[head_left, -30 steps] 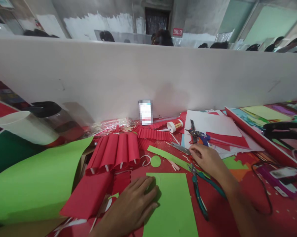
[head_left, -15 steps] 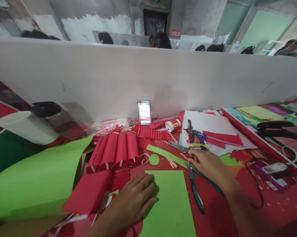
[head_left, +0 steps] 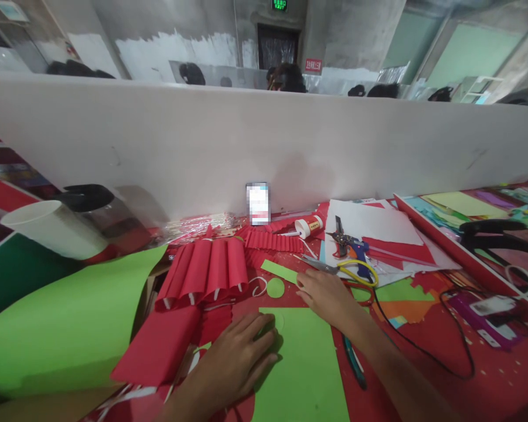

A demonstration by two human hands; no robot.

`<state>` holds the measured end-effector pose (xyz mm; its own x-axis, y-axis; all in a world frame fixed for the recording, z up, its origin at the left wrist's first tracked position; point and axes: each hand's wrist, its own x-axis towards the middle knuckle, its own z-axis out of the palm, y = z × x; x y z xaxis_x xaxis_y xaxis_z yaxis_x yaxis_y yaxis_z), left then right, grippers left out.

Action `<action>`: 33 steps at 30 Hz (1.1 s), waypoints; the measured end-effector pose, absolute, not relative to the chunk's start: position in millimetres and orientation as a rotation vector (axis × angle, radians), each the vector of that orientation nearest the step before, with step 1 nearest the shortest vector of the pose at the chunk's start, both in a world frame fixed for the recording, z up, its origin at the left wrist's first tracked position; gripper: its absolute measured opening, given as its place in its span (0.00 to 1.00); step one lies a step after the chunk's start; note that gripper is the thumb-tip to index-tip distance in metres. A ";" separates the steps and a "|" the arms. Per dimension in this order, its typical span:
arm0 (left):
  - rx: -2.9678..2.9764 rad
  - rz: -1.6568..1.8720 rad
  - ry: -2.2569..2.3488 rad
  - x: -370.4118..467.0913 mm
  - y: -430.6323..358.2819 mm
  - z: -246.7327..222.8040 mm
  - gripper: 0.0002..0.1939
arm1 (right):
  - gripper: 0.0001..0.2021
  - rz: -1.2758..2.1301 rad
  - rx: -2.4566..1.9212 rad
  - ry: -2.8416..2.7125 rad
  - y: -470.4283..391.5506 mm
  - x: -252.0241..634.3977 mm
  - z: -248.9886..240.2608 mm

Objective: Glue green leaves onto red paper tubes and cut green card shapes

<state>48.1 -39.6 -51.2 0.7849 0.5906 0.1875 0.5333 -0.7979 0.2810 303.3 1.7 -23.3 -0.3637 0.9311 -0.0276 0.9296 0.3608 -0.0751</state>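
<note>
My left hand (head_left: 241, 346) lies on the left side of a light green paper sheet (head_left: 307, 363), its fingers loosely stretched. By its fingertips a faint round outline shows on the sheet. My right hand (head_left: 327, 296) is beyond the sheet's far edge, its fingers closed at a narrow green paper strip (head_left: 279, 271), whose near end is hidden beneath it. A small green paper circle (head_left: 275, 288) lies just left of those fingertips. Yellow-handled scissors (head_left: 356, 273) rest behind the right hand. Green-handled pliers (head_left: 354, 362) are partly covered by my right forearm.
Pleated red paper (head_left: 206, 269) lies left of centre. A big curled green sheet (head_left: 70, 316), a paper cup (head_left: 55, 228) and a dark-lidded container (head_left: 108, 211) crowd the left. A phone (head_left: 258, 204) leans on the white partition (head_left: 193, 146). A blue glue gun (head_left: 356, 249) and cables lie right.
My right hand has moved left from the scissors and pliers to the green strip, uncovering the scissors' handles. My left hand has stayed on the green sheet. The view has tipped slightly upward.
</note>
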 end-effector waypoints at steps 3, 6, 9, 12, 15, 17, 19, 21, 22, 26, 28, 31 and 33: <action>2.762 0.408 0.878 48.1 -39.2 -50.7 0.09 | 0.06 0.042 -1.789 -2.515 2.1 302.1 -35.2; 2.761 0.365 0.886 48.8 -39.6 -50.0 0.09 | 0.06 0.002 -1.847 -2.503 0.7 301.7 -42.2; 2.791 0.298 0.909 50.6 -41.1 -50.3 0.08 | 0.09 0.033 -1.894 -2.508 -1.3 299.6 -42.0; 2.844 0.247 0.918 52.8 -42.7 -51.3 0.11 | 0.12 0.093 -1.877 -2.491 -2.7 300.0 -38.0; 2.869 0.241 0.918 55.0 -43.7 -50.6 0.16 | 0.12 0.211 -1.787 -2.426 -2.8 306.8 -34.2; 2.861 0.239 0.926 56.6 -44.5 -48.9 0.18 | 0.13 0.308 -1.721 -2.363 -1.9 313.9 -31.7; 2.845 0.228 0.941 58.2 -45.7 -47.3 0.18 | 0.14 0.397 -1.673 -2.296 -0.8 321.0 -28.0; 2.837 0.210 0.961 59.6 -47.3 -47.3 0.18 | 0.14 0.471 -1.667 -2.208 -0.3 326.9 -22.7; 2.840 0.203 0.977 60.0 -48.2 -48.0 0.18 | 0.14 0.512 -1.682 -2.159 -0.4 329.2 -19.6; 2.870 0.187 1.003 59.6 -50.3 -52.3 0.18 | 0.14 0.636 -1.715 -1.997 -2.4 336.7 -9.8; 2.881 0.184 0.996 59.4 -50.9 -53.2 0.19 | 0.16 0.698 -1.689 -1.920 -3.4 340.2 -9.3; 2.878 0.194 1.007 60.3 -51.8 -52.1 0.20 | 0.16 0.918 -1.532 -1.750 -4.3 342.8 -13.1; 2.852 0.208 1.006 60.3 -51.6 -50.6 0.20 | 0.17 1.113 -1.350 -1.647 -5.4 341.1 -15.2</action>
<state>60.3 -51.6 -50.6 0.7709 0.6303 0.0921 0.6151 -0.7742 0.1492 341.1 -5.4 -15.2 -0.1903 0.9817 0.0090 0.3575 0.0778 -0.9307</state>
